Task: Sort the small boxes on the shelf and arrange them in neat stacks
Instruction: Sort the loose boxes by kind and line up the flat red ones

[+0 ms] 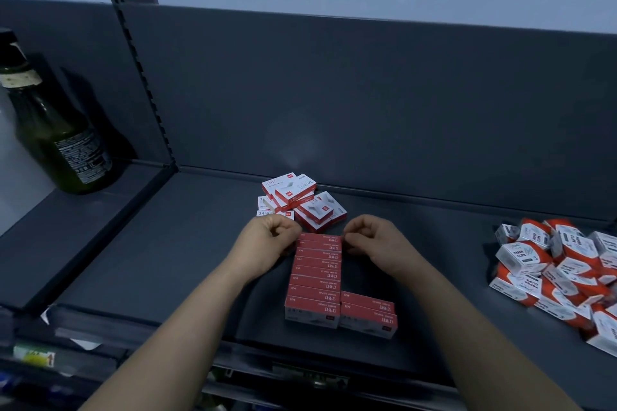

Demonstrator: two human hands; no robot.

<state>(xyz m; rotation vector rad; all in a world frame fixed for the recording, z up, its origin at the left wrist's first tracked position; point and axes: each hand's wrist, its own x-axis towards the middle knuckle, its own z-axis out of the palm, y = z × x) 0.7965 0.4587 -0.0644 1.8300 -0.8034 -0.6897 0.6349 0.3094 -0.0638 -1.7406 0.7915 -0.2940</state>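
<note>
A row of several red staple boxes (315, 277) stands on edge on the dark shelf (167, 243), running from the front toward the back. My left hand (267, 240) and my right hand (370, 240) pinch the two ends of the rearmost box (322, 238) in that row. A shorter row of two red boxes (369, 314) sits beside it at the front right. Behind my hands lies a loose pile of red-and-white staple boxes (300, 202).
A heap of orange-and-white paper clip boxes (561, 274) covers the shelf's right end. A dark green bottle (56, 130) stands on the neighbouring shelf at left, past the slotted upright (147, 83). The shelf's back panel (367, 103) rises behind the piles.
</note>
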